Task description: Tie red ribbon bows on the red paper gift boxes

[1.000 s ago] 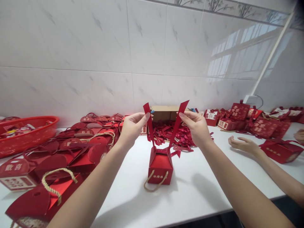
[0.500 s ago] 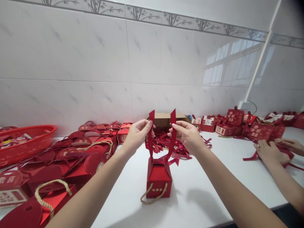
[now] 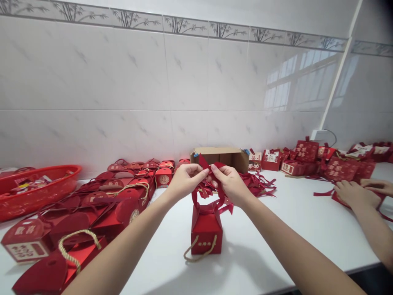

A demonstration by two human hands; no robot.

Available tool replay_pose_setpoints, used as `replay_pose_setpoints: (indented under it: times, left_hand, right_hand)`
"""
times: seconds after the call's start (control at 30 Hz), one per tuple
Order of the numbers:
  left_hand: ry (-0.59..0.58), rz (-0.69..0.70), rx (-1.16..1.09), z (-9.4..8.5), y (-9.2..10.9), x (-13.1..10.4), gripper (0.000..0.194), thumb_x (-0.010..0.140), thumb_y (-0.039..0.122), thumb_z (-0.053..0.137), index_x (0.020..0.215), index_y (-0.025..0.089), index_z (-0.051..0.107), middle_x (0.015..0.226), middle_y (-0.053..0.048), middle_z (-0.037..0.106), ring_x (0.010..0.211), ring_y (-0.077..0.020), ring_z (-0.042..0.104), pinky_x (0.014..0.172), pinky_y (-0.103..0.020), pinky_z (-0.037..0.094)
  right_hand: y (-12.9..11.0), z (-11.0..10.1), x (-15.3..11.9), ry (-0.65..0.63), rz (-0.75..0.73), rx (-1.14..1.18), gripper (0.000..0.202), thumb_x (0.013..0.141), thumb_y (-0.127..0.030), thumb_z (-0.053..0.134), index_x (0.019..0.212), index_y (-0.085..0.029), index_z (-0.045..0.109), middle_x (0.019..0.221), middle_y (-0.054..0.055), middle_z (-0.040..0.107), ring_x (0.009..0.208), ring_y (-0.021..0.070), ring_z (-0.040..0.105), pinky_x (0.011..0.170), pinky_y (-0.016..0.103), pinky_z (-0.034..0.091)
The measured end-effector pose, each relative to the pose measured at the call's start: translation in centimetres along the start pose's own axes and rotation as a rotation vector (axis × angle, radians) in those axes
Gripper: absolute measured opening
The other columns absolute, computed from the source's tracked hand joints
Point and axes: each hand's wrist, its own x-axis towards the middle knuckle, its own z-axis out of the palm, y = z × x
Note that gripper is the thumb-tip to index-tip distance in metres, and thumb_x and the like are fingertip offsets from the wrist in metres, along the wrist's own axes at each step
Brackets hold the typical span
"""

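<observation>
A small red gift box [image 3: 206, 235] stands upright on the white table, with gold lettering and a gold rope handle [image 3: 199, 259] drooping at its front. From its top rises a dark red ribbon [image 3: 221, 196]. My left hand [image 3: 188, 178] pinches one ribbon end above the box, and my right hand [image 3: 229, 180] pinches the other. Both hands are close together, with the ends meeting between the fingertips. Whether the ends are crossed or knotted is hidden by my fingers.
Many red boxes [image 3: 101, 198] crowd the left side, near a red plastic basket [image 3: 46, 198] of wrapped sweets. Behind my hands lie loose ribbons [image 3: 258, 184] and a cardboard box [image 3: 219, 151]. At right, another person's hands [image 3: 356, 194] handle a red item. More decorated boxes [image 3: 307, 151] line the wall.
My hands have come together from either side, bringing the two ribbon ends from upright and apart to meeting above the box. The gift box stays in place on the table.
</observation>
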Motion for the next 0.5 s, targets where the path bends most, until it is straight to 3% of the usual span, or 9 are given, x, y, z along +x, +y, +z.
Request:
replay_pose_setpoints:
  times: [0.13,0.23,0.33,0.43,0.5]
  left_hand:
    - [-0.105,-0.142,-0.096,-0.7,-0.6,-0.2,0.022,0.073,0.027,0.053,0.056,0.017,0.06,0.061,-0.003,0.061,0.063,-0.0156,0.056,0.062,-0.027,0.042]
    - [-0.108,-0.257,-0.259,-1.0,-1.0,-0.3,0.026,0.071,0.026,0.049,0.047,0.017,0.052,0.055,-0.003,0.056,0.062,-0.0166,0.055,0.067,-0.029,0.043]
    - [-0.188,-0.368,-0.448,-1.2,-1.3,-0.2,0.027,0.071,0.029,0.048,0.047,0.018,0.049,0.057,-0.004,0.058,0.068,-0.02,0.06,0.076,-0.033,0.044]
    - [-0.259,-0.388,-0.445,-1.5,-1.2,-0.2,0.029,0.076,0.034,0.046,0.056,0.017,0.06,0.064,-0.006,0.064,0.074,-0.0219,0.062,0.082,-0.035,0.044]
    - [-0.292,-0.328,-0.386,-1.6,-0.9,-0.4,0.032,0.079,0.036,0.044,0.066,0.016,0.066,0.072,-0.007,0.068,0.079,-0.0229,0.063,0.085,-0.036,0.044]
  right_hand:
    - [0.1,-0.7,-0.2,0.012,-0.188,-0.235,0.031,0.085,-0.045,0.048,0.087,-0.02,0.066,0.068,0.001,0.062,0.06,0.0135,0.057,0.058,0.026,0.046]
    - [0.1,-1.9,-0.4,-0.076,-0.502,-0.665,0.025,0.09,-0.033,0.043,0.097,-0.023,0.065,0.085,0.005,0.066,0.081,0.0174,0.058,0.074,0.031,0.045]
    - [0.2,-2.8,-0.4,-0.185,-0.781,-1.101,0.026,0.092,-0.022,0.04,0.101,-0.02,0.064,0.089,0.008,0.067,0.087,0.0192,0.054,0.079,0.035,0.04]
    - [0.3,-3.2,-0.3,-0.211,-0.898,-1.322,0.027,0.092,-0.019,0.039,0.096,-0.018,0.065,0.086,0.009,0.067,0.089,0.0195,0.053,0.078,0.034,0.038]
    - [0.3,-3.2,-0.3,-0.215,-0.912,-1.35,0.027,0.092,-0.019,0.039,0.095,-0.018,0.066,0.086,0.008,0.067,0.09,0.0197,0.053,0.078,0.034,0.038]
